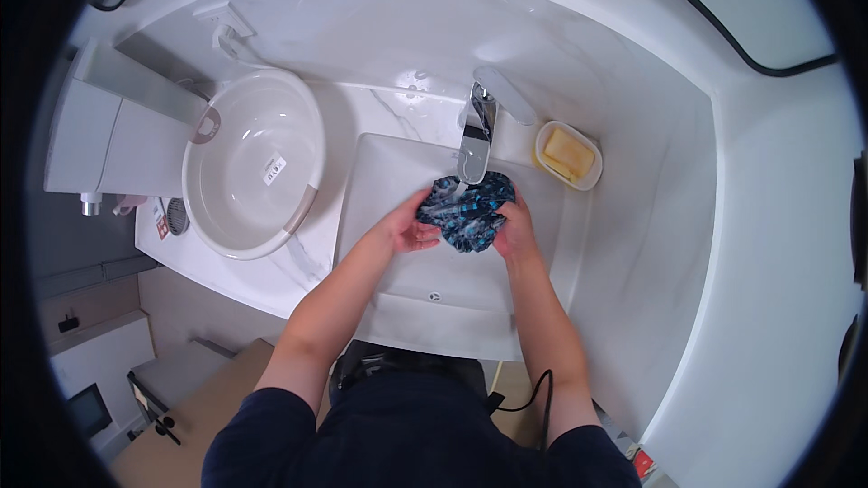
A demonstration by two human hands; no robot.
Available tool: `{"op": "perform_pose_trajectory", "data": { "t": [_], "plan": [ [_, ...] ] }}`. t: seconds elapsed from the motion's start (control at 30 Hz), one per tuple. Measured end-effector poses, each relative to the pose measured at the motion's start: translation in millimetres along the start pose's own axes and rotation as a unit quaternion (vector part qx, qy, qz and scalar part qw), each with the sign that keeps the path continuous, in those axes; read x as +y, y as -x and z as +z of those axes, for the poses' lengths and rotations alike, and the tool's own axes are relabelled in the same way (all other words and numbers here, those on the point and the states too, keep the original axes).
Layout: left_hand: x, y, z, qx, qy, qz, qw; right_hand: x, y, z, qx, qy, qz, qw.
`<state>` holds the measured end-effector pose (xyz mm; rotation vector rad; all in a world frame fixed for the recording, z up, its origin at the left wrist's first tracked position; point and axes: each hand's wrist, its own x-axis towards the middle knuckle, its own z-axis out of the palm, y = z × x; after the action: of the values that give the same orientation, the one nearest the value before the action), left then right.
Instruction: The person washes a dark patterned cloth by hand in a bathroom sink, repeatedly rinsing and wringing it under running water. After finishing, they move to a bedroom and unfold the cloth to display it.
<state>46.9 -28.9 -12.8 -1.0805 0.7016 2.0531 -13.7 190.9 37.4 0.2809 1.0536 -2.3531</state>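
Dark blue sleeves (pixel 271 425) fill the bottom of the view, and both bare forearms reach up from them over a white square sink (pixel 398 289) set into a white marble-look counter (pixel 298 271) with faint grey veins. At the middle of the sink, both hands meet on a bunched cloth (pixel 468 210), dark with a blue and black pattern. It sits right under the spout of the chrome tap (pixel 476 137), held above the bowl of the sink. The left hand (pixel 409 227) grips the cloth from its left side, fingers curled around the bundle. The right hand (pixel 515 228) clasps it from the right, fingers closed onto the fabric.

To the left of the sink, a large round white wash basin (pixel 253 163) with tan handles rests on the counter, with a small label inside it. Just right of the tap, a white soap dish (pixel 569 155) holds a yellow bar of soap (pixel 570 152). White walls curve around the counter, with a socket (pixel 217 14) on the back wall above the basin. A white toilet tank (pixel 99 140) stands at far left. Lower left shows a pale wooden floor (pixel 199 407) and a thin black cable (pixel 533 393) hanging near the right arm.
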Motion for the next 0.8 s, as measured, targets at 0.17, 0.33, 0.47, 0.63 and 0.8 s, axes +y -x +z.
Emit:
{"op": "perform_pose_trajectory", "data": {
  "t": [0.17, 0.33, 0.47, 0.63, 0.8],
  "plan": [
    [7.8, -38.2, 30.9, -0.161, 0.028, 0.048, 0.985, 6.9, 4.7, 5.8, -0.016, -0.011, 0.022, 1.000],
    [-1.0, -15.0, 27.8, -0.336, 0.094, -0.054, 0.936, 21.5, -12.2, -14.6, 0.012, 0.128, -0.046, 0.991],
    [-10.4, 5.8, 11.7, -0.184, 0.005, 0.018, 0.983, 21.0, -26.8, -28.2, 0.018, 0.229, 0.020, 0.973],
    [-2.1, 20.5, -0.8, -0.020, -0.265, 0.212, 0.941, 40.3, -25.3, -16.6, -0.059, -0.068, 0.189, 0.978],
    [0.2, 21.0, -3.2, -0.032, -0.275, 0.339, 0.899, 64.7, -34.2, 0.8, 0.012, -0.012, 0.210, 0.978]
  ]
}}
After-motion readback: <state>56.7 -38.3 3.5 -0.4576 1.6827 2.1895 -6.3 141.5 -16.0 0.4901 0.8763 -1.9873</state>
